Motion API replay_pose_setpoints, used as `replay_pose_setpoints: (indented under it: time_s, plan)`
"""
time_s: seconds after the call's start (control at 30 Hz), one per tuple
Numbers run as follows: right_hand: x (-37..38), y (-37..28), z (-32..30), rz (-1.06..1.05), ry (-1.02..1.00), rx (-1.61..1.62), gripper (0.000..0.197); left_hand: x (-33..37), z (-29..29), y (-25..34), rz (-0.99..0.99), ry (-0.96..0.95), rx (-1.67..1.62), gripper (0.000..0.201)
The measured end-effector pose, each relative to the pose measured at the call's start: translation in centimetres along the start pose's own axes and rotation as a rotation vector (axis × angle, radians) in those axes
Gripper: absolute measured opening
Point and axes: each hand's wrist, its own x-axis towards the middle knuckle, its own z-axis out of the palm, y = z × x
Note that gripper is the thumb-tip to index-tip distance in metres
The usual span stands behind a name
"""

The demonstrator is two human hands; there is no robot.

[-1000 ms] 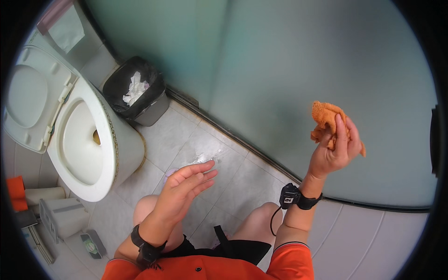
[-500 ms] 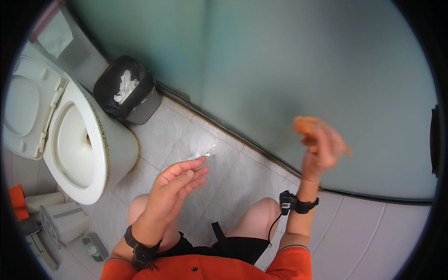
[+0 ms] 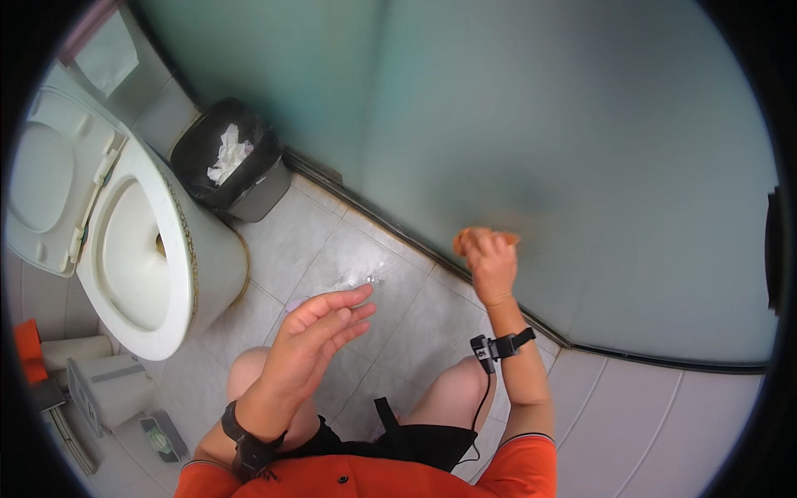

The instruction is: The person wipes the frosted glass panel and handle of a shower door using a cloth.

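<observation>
My right hand (image 3: 494, 264) is closed on an orange cloth (image 3: 459, 241), bunched up and mostly covered by my fingers. It presses the cloth to the frosted glass panel (image 3: 581, 191), low down near the dark bottom rail. My left hand (image 3: 320, 328) hovers over the floor between my knees, fingers stretched out and slightly apart, holding nothing. Behind it a small pale purple thing (image 3: 295, 304) peeks out; its kind is hidden. Wet drops (image 3: 370, 280) glisten on the grey tiles (image 3: 407, 324) just beyond my left fingertips.
At the left stands a white toilet (image 3: 178, 241) with its lid raised. A grey bin (image 3: 264, 192) lined with a black bag holds crumpled tissue, between toilet and glass. Lower left are a grey container (image 3: 108, 390), an orange object (image 3: 31, 353) and a small grey item (image 3: 163, 440).
My right hand has swept left and a little nearer along the glass with the orange cloth. My left hand has barely moved. The pale purple thing now shows behind it.
</observation>
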Motion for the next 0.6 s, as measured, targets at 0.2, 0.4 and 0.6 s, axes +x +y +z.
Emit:
replay_pose_setpoints:
  time_s: [0.2,0.4,0.6]
  plan:
    - [10.4,-1.8,-7.8,0.134,0.595,-0.078,0.037,-0.2,-0.6,0.0,0.01,0.028,-0.022,0.027]
    - [1.2,-2.5,5.1,-0.034,-0.02,-0.27,0.008,-0.1,-0.5,0.1,0.015,0.024,-0.031,0.027]
    - [0.5,-1.5,1.6,0.064,-0.088,0.048,0.022,-0.5,-1.3,0.3,0.029,0.062,-0.047,0.027]
